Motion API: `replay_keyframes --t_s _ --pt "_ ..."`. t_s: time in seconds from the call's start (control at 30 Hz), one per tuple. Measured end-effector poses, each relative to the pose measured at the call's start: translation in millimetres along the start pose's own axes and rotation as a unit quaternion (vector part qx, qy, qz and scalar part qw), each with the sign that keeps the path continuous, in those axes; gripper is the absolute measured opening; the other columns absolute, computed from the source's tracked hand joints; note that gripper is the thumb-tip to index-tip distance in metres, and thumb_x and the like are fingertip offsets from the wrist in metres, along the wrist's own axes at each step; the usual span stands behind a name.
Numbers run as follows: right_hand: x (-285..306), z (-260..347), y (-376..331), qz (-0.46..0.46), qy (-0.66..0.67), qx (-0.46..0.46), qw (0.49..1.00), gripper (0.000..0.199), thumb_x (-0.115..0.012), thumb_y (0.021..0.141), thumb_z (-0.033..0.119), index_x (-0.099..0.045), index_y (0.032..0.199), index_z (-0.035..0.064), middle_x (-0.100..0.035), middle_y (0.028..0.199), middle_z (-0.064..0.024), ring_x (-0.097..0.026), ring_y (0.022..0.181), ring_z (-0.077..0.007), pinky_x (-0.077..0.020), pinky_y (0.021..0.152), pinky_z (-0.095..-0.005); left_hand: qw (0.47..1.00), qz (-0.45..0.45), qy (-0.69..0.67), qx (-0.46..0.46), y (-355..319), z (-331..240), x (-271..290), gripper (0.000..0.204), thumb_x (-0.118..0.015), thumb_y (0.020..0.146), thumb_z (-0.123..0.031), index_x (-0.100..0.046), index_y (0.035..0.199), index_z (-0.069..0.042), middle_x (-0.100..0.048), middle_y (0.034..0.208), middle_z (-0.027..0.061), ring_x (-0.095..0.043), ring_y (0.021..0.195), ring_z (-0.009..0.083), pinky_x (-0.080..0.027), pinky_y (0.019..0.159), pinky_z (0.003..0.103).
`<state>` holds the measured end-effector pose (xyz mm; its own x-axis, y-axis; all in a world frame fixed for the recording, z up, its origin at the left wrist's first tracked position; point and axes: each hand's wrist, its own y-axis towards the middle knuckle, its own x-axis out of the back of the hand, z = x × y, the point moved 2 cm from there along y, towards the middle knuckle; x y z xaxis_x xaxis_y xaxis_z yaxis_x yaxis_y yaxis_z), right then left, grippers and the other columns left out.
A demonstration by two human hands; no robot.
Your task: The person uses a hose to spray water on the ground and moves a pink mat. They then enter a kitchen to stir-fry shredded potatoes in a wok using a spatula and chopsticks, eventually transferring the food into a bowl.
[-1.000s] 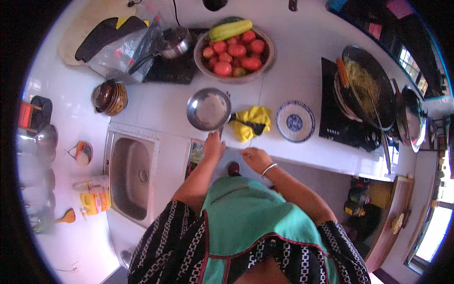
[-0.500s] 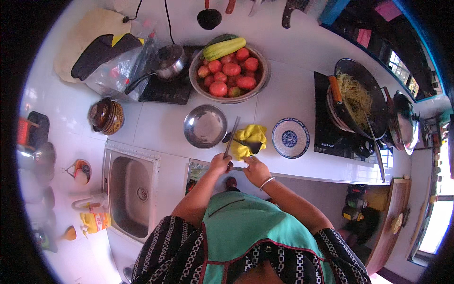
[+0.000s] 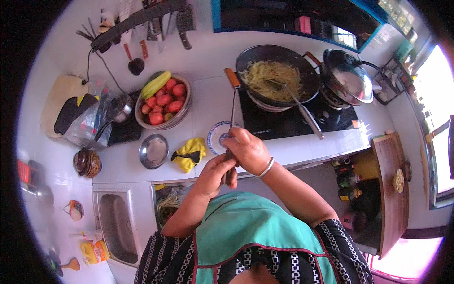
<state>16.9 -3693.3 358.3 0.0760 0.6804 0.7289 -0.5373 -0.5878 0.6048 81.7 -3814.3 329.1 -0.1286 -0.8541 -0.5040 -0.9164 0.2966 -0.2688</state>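
My left hand (image 3: 211, 177) is closed round the lower part of thin dark chopsticks (image 3: 232, 110), whose dark ends show below my fingers. Just above it, my right hand (image 3: 250, 152) with a bracelet on the wrist closes on the same chopsticks; the two hands touch. The chopsticks point away from me, their far ends near the wok's orange wooden handle (image 3: 232, 78). Behind my hands lies a blue-and-white plate (image 3: 213, 138), partly covered by them. A yellow cloth with a black patch (image 3: 195, 147) sits left of the plate, and a metal bowl (image 3: 154, 151) further left.
A black wok (image 3: 249, 52) of shredded food with a spatula (image 3: 309, 119) stands on the cooktop, a lidded pan (image 3: 352, 80) to its right. A basin (image 3: 185, 111) of tomatoes is at back left, the sink (image 3: 116, 227) at left. Knives (image 3: 185, 28) hang on the wall.
My view has turned to the right. My right hand has left the yellow cloth's near edge and closed on the chopsticks beside my left hand. Both hands are now in front of the plate.
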Motion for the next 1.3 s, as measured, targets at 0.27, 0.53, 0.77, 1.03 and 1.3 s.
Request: replay_keyframes --t_s 0.27,0.53,0.77,1.03,1.3 --pt "141 -82 -7 -0.275 0.178 -0.181 0.927 0.012 -0.053 0.081 0.002 -0.059 0.091 0.0017 -0.057 0.081 -0.0088 -0.058 0.07 -0.0152 -0.0481 0.058 -0.0256 0.996 0.069 0.062 -0.013 76 -22 -51 0.031 -0.049 0.089 -0.03 -0.05 0.102 -0.001 -0.06 0.075 0.0079 -0.06 0.062 0.0151 -0.049 0.056 0.025" --pt "181 -195 -21 -0.38 0.234 -0.333 0.831 0.025 -0.044 0.092 0.015 -0.058 0.098 -0.0036 -0.061 0.089 -0.0098 -0.061 0.069 -0.0152 -0.0512 0.062 -0.0243 0.995 0.079 0.0 -0.066 179 -60 -55 0.022 -0.045 0.089 -0.018 -0.05 0.1 0.0 -0.06 0.077 0.0083 -0.061 0.064 0.0143 -0.049 0.053 0.021" --pt "147 -312 17 -0.24 0.086 -0.364 0.896 0.017 -0.052 0.087 0.018 -0.063 0.088 0.0052 -0.064 0.075 -0.0088 -0.061 0.059 -0.0149 -0.0482 0.055 -0.0257 0.993 0.025 -0.037 -0.113 210 -67 -40 0.021 -0.047 0.089 -0.017 -0.05 0.101 0.0 -0.06 0.076 0.0088 -0.06 0.063 0.014 -0.049 0.054 0.022" --pt "103 -393 89 0.072 -0.269 -0.284 0.918 0.039 -0.042 0.087 0.037 -0.06 0.088 0.0025 -0.06 0.076 -0.0205 -0.058 0.073 -0.0378 -0.048 0.066 -0.0444 0.991 -0.019 -0.015 -0.132 219 -76 -40 0.024 -0.046 0.088 -0.018 -0.049 0.102 0.0 -0.06 0.078 0.008 -0.06 0.066 0.0128 -0.049 0.058 0.021" --pt "81 -408 104 0.196 -0.301 -0.231 0.904 0.047 -0.041 0.087 0.042 -0.061 0.087 -0.0015 -0.061 0.074 -0.0204 -0.06 0.069 -0.0356 -0.0495 0.063 -0.043 0.989 -0.039 0.05 -0.134 256 -83 -49 0.024 -0.048 0.088 -0.022 -0.053 0.101 -0.003 -0.06 0.079 0.0053 -0.059 0.07 0.0117 -0.048 0.06 0.021"
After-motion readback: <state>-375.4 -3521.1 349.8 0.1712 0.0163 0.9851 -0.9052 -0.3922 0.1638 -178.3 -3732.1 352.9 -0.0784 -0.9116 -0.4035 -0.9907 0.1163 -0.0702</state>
